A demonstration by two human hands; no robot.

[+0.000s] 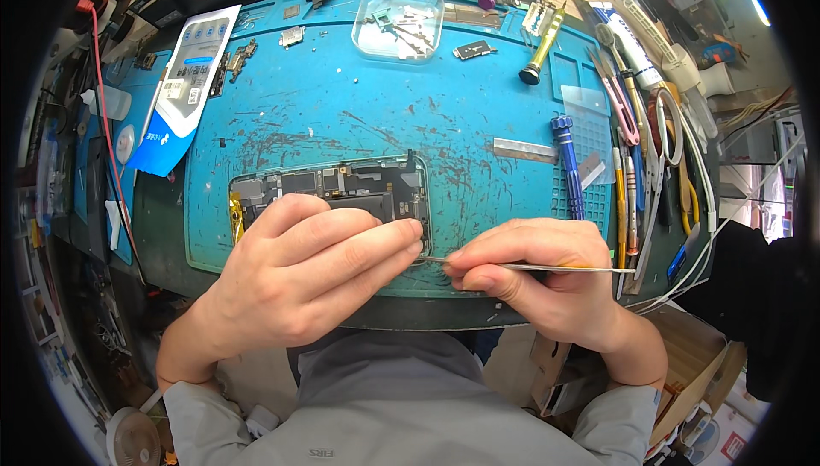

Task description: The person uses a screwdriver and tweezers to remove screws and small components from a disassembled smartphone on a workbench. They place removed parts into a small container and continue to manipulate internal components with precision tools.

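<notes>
An opened smartphone (297, 182) lies on the blue work mat (342, 90), with circuit boards and metal shields showing inside its frame. My left hand (320, 274) is closed over its near side, fingertips together at the near right corner. Its thumb is mostly hidden, and the hand covers much of the phone. To the right, my right hand (538, 269) pinches a slim metal hand tool (547, 267) between thumb and fingers. The tool's tip points left and reaches the phone's corner by my left fingertips; its exact kind is unclear.
A clear plastic box (399, 49) of small parts sits at the back. Blue (567, 167) and green (543, 46) screwdrivers and a metal strip (524, 150) lie on the right. Tweezers (619, 107) and other tools crowd the right edge; a plastic packet (184, 94) lies at the left.
</notes>
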